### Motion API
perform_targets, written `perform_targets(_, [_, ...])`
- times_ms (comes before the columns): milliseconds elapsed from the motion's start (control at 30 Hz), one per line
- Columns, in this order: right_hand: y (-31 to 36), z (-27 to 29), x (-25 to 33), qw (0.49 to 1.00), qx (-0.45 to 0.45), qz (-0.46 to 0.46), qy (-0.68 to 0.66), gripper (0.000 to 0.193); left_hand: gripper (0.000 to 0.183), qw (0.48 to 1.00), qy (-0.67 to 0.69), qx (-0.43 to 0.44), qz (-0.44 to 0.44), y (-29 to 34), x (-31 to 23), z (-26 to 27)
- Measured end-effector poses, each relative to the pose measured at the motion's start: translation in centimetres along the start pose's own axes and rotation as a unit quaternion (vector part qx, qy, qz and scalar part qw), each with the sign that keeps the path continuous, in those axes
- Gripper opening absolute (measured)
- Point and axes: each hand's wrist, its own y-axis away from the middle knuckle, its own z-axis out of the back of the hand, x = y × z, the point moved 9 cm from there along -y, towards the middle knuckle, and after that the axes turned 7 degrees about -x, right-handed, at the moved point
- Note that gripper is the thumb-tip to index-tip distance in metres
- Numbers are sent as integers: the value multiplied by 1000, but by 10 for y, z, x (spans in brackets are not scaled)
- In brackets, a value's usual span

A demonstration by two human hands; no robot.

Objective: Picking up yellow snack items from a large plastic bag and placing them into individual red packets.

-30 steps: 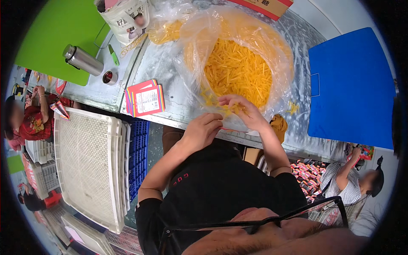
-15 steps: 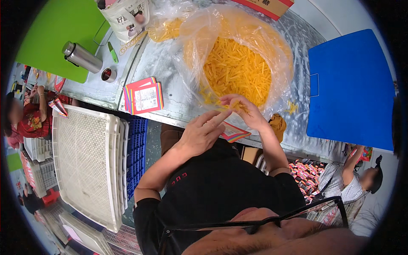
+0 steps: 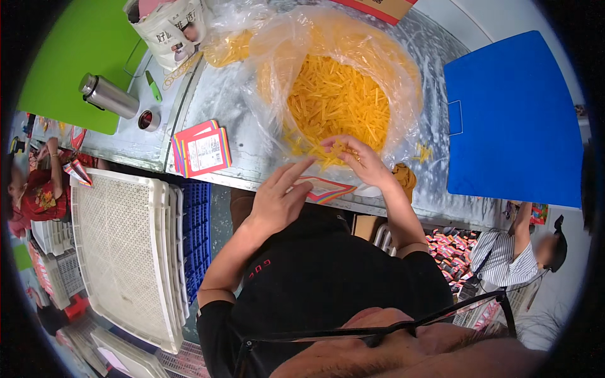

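Observation:
A large clear plastic bag point(image 3: 403, 66) stands open on the metal table, full of short yellow strips point(image 3: 340, 101). At its near edge, my right hand point(image 3: 362, 165) has its fingers curled round a few of these strips. My left hand point(image 3: 277, 198) is just to the left, its fingers stretched out toward the right hand and apparently holding nothing. Between my hands and the table edge lies a flat packet point(image 3: 331, 189) with a red and rainbow-striped border. A stack of similar packets point(image 3: 205, 151) rests on the table to the left.
On the left stand a steel flask point(image 3: 113, 97), a cup point(image 3: 149, 120), a green-handled knife point(image 3: 153, 86) and a white bag point(image 3: 169, 34). Stacked white crates point(image 3: 120, 252) sit below. A blue board point(image 3: 513, 120) and a brown cloth point(image 3: 404, 179) lie right. Other people work at both sides.
My left hand has drawn back left from the right hand, so the two are apart. My right hand has lowered toward the bag's near edge with strips in it. The whole view has shifted slightly.

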Motion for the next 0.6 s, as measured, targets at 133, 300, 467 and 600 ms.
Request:
perform_targets(133, [1, 7, -4, 1000, -5, -3, 21, 31, 28, 999, -14, -19, 35, 10, 14, 7])
perform_targets(300, [2, 10, 1, 999, -18, 24, 29, 31, 30, 1000, -8, -1, 22, 13, 10, 8])
perform_targets(467, [2, 11, 8, 997, -32, 53, 48, 32, 33, 999, 19, 33, -6, 12, -1, -7])
perform_targets(600, [2, 10, 9, 997, -32, 49, 52, 30, 28, 999, 21, 27, 4, 11, -2, -12])
